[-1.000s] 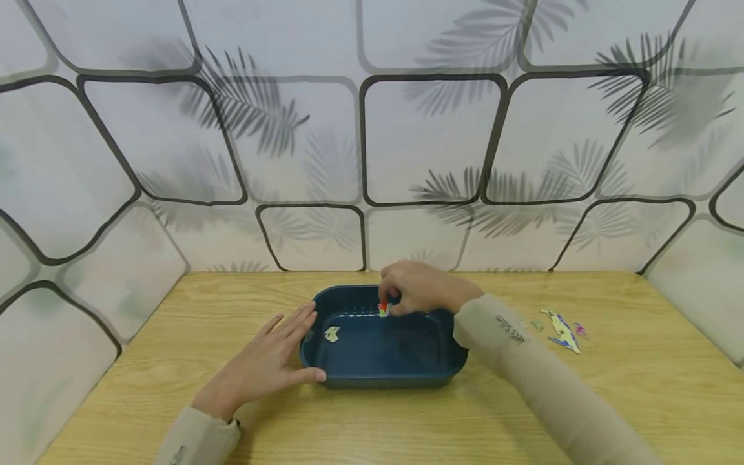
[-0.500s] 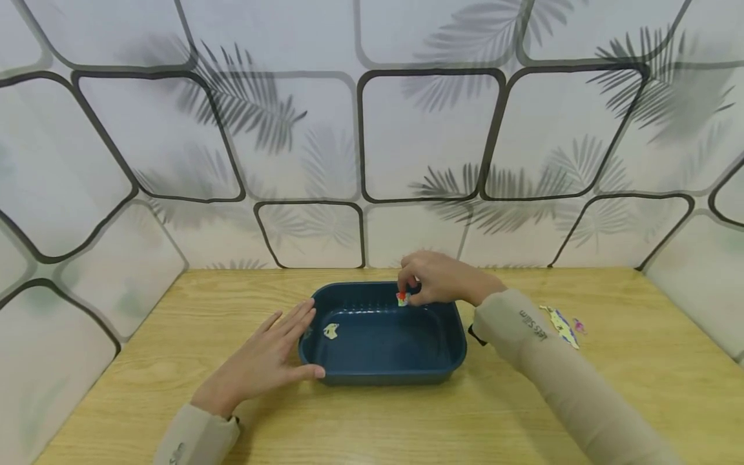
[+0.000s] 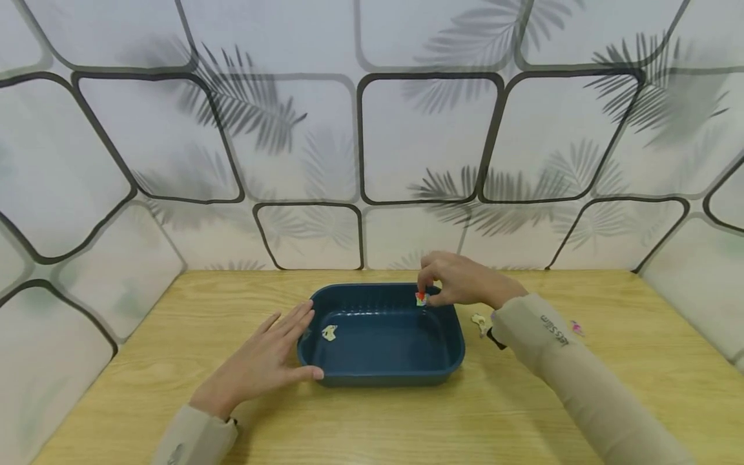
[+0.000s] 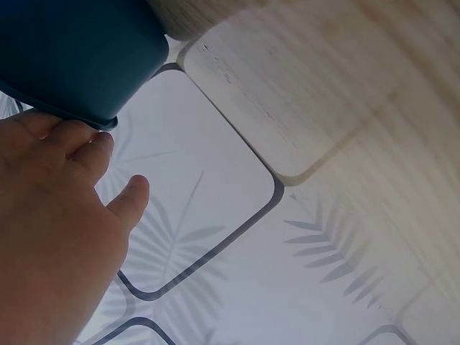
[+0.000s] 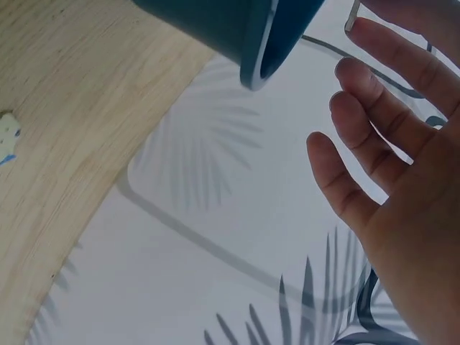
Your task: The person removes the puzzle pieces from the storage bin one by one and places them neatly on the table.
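A dark blue rectangular basin (image 3: 380, 381) stands on the wooden table. My left hand (image 3: 256, 368) rests on its left rim with fingers straight and thumb spread at the front corner. My right hand (image 3: 459, 278) pinches a small flat piece (image 3: 421, 299), multicoloured with red and green, over the basin's back right corner. Only a thin edge of that piece (image 5: 352, 14) shows in the right wrist view, where the other fingers are loosely bent. Inside the basin, on the left, lies a cream-coloured flat piece (image 3: 329, 332).
Right of the basin lie a pale flat piece (image 3: 479, 323) and a pink one (image 3: 577, 327); my right sleeve (image 3: 552, 349) covers part of that area. The patterned wall (image 3: 418, 239) rises behind the table (image 3: 360, 426).
My right hand has moved right along the basin's back side, still pinching the small piece. The sleeve now hides pale and blue pieces seen before. My left hand stays put.
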`<state>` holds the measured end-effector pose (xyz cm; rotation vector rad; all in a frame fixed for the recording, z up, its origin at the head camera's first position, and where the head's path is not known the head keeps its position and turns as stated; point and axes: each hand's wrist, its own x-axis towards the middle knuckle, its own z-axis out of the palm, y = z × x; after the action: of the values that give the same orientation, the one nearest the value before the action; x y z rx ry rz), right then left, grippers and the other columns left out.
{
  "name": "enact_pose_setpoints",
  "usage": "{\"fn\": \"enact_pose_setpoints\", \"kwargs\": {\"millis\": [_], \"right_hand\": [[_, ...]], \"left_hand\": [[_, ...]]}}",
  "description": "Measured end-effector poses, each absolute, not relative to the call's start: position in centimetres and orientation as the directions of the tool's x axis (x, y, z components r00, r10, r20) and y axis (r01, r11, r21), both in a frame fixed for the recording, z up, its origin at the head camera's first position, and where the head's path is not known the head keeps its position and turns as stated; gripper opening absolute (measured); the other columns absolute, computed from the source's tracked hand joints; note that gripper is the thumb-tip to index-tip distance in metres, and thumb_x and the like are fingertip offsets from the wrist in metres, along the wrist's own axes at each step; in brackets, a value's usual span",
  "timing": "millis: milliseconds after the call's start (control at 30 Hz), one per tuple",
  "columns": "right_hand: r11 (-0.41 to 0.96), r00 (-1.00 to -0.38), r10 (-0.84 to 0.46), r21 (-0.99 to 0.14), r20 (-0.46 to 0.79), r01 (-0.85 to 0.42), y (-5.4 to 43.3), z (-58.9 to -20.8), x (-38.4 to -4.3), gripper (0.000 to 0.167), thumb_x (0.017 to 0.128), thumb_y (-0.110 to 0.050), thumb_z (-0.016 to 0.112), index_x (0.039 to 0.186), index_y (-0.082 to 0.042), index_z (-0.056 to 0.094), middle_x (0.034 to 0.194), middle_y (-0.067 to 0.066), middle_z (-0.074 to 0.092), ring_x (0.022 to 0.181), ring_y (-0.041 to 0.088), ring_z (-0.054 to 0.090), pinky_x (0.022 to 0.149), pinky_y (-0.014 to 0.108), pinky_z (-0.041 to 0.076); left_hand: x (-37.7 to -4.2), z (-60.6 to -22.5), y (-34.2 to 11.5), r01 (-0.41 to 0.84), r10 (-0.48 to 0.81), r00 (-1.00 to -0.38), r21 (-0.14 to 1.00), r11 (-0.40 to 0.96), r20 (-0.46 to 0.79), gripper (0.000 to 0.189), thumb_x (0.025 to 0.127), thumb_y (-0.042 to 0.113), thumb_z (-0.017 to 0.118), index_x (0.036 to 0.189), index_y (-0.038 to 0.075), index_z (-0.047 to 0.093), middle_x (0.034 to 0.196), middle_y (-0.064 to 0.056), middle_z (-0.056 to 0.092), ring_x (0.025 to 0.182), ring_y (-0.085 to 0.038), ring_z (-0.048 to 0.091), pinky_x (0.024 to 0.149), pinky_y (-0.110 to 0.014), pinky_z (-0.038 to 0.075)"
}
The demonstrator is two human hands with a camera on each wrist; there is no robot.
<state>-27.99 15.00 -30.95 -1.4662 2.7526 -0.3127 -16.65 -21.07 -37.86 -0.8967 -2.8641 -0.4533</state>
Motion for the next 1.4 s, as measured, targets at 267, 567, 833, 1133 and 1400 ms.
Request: {"fn": "enact_pose_setpoints", "kwargs": {"millis": [267, 567, 833, 1133, 1400], "right_hand": [[0.562, -0.584, -0.802, -0.170, 0.126, -0.809, 17.0, -31.3, -28.1, 0.009, 0.084, -0.013, 0.083, 0.089, -0.015, 0.075, 0.085, -0.001, 0.054, 0.081, 0.021, 0.055, 0.072, 0.038, 0.050], [0.588, -0.609, -0.781, -0.163, 0.138, -0.792, 19.2, -30.6, -28.0, 0.010, 0.083, -0.008, 0.080, 0.089, -0.013, 0.074, 0.087, -0.001, 0.058, 0.081, 0.019, 0.057, 0.073, 0.041, 0.051], [0.631, -0.652, -0.747, -0.172, 0.130, -0.757, 22.1, -30.1, -27.6, 0.008, 0.085, -0.010, 0.078, 0.090, -0.014, 0.074, 0.086, -0.007, 0.056, 0.082, 0.015, 0.054, 0.073, 0.042, 0.050], [0.662, -0.690, -0.712, -0.202, 0.133, -0.722, 25.0, -30.3, -27.4, 0.007, 0.085, -0.010, 0.077, 0.089, -0.015, 0.074, 0.087, -0.010, 0.056, 0.081, 0.014, 0.053, 0.072, 0.041, 0.049], [0.699, -0.728, -0.676, -0.211, 0.118, -0.683, 27.8, -31.2, -27.2, 0.007, 0.085, -0.012, 0.080, 0.090, -0.014, 0.075, 0.087, -0.007, 0.059, 0.079, 0.016, 0.055, 0.070, 0.041, 0.050]], "left_hand": [[-16.6, -37.8, -21.0, 0.554, 0.532, -0.832, 0.277, 0.785, 0.157, 0.100, 0.092, 0.066, 0.060, 0.154, -0.008, 0.033, 0.164, -0.020, 0.024, 0.150, -0.036, 0.026, 0.117, -0.063, 0.021], [-16.6, -37.7, -21.2, 0.565, 0.538, -0.825, 0.270, 0.780, 0.173, 0.101, 0.092, 0.068, 0.057, 0.153, -0.009, 0.034, 0.163, -0.022, 0.026, 0.149, -0.037, 0.028, 0.116, -0.064, 0.023], [-16.5, -37.7, -21.1, 0.549, 0.526, -0.836, 0.286, 0.786, 0.158, 0.100, 0.092, 0.066, 0.060, 0.154, -0.008, 0.033, 0.164, -0.020, 0.025, 0.149, -0.036, 0.027, 0.117, -0.063, 0.021], [-16.5, -37.7, -21.1, 0.559, 0.532, -0.829, 0.269, 0.784, 0.173, 0.101, 0.092, 0.068, 0.058, 0.153, -0.009, 0.035, 0.163, -0.021, 0.027, 0.148, -0.037, 0.029, 0.116, -0.064, 0.023], [-16.4, -37.6, -21.1, 0.561, 0.536, -0.828, 0.281, 0.779, 0.165, 0.100, 0.093, 0.067, 0.057, 0.154, -0.008, 0.033, 0.163, -0.021, 0.026, 0.149, -0.037, 0.028, 0.117, -0.063, 0.023]]}}
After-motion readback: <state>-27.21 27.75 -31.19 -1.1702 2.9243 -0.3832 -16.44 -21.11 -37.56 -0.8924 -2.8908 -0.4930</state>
